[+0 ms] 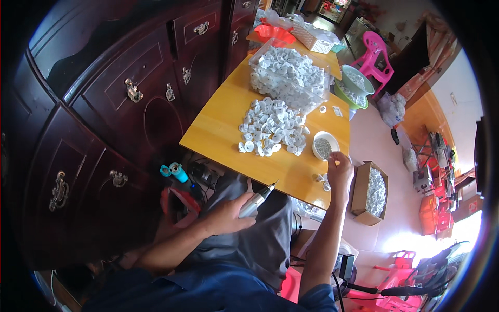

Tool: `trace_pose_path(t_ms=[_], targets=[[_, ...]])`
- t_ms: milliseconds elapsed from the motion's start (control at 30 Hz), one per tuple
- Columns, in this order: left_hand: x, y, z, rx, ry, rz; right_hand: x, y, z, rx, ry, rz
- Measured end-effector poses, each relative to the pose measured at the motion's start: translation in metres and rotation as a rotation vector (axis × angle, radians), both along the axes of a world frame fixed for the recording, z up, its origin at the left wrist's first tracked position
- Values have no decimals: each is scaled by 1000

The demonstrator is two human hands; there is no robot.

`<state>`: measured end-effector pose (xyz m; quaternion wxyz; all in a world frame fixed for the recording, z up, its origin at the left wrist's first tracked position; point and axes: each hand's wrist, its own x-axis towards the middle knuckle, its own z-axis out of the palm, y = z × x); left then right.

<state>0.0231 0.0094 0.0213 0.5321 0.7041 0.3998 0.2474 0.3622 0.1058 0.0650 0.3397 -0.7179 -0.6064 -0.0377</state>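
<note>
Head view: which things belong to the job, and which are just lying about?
Likely the job's: silver powered driver in the left hand, white bowl of grey bits at the right hand, white parts on the table.
Likely lying about: turquoise bottle, red dish, white basket.

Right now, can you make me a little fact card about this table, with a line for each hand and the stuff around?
Left hand: the left hand grips a silver tool, its thin tip pointing up toward the table
Right hand: the right hand is at the near edge of a white bowl; can't tell if it holds anything
In the bowl: tiny grey bits
Middle of table: a loose pile of white parts
Behind the pile: a clear tub heaped with more
On the floor, right: a cardboard box
</note>
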Motion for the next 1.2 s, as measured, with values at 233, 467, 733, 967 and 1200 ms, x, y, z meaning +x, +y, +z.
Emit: trace_pose_path(t_ms=[233,467,733,967,1200], targets=[[-2,0,10,7,-58,46,0,84,2,-531,-219,-72],[-4,3,9,25,-59,56,19,101,-26,-550,-292,-116],[-6,2,9,39,-25,64,12,88,-8,-562,-175,-50],[-5,3,4,89,-28,76,16,84,-8,-567,-153,-33],[-3,3,1,110,-45,85,29,82,-13,-288,77,35]])
